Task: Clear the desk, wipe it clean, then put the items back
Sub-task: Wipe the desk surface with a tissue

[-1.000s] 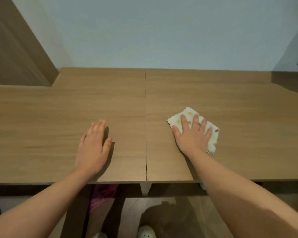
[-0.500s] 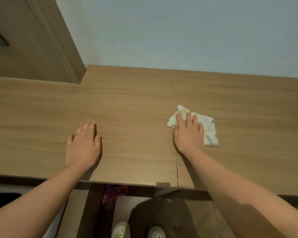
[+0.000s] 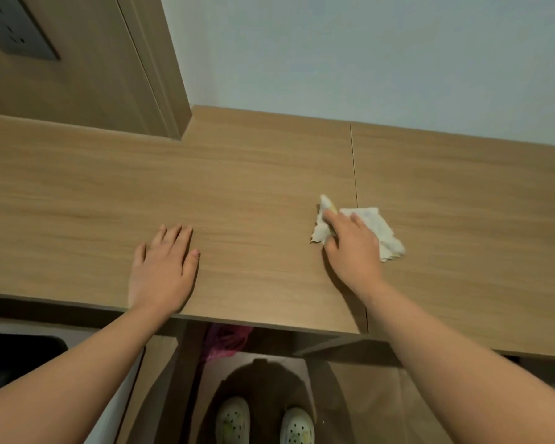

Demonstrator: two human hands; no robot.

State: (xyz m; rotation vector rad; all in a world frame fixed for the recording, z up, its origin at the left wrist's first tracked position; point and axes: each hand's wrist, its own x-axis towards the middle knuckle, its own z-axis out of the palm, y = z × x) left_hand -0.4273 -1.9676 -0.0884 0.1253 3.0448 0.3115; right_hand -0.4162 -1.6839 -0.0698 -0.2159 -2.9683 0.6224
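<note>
Nearest the camera, two pale shoes (image 3: 233,421) are standing on the floor below the desk (image 3: 253,187), and a pink bag (image 3: 225,342) is showing just under its front edge. Left hand (image 3: 164,267) is lying flat, palm down, on the wood near that front edge, fingers straight and close together, holding nothing. Right hand (image 3: 353,251) is pressing down on the cloth (image 3: 378,229), fingers laid over it and not closing round it, thumb lying at the cloth's near left edge. The cloth is lying on the desktop across the seam (image 3: 354,174) between the two boards, its left part bunching up beside the forefinger, its right part spreading out flat past the hand. The two hands are well apart. Further back, a wooden panel (image 3: 77,75) is rising from the desk at the left, carrying a dark socket (image 3: 13,27) near its top corner. Behind the desk, a pale wall (image 3: 366,59) is filling the rest of the view
</note>
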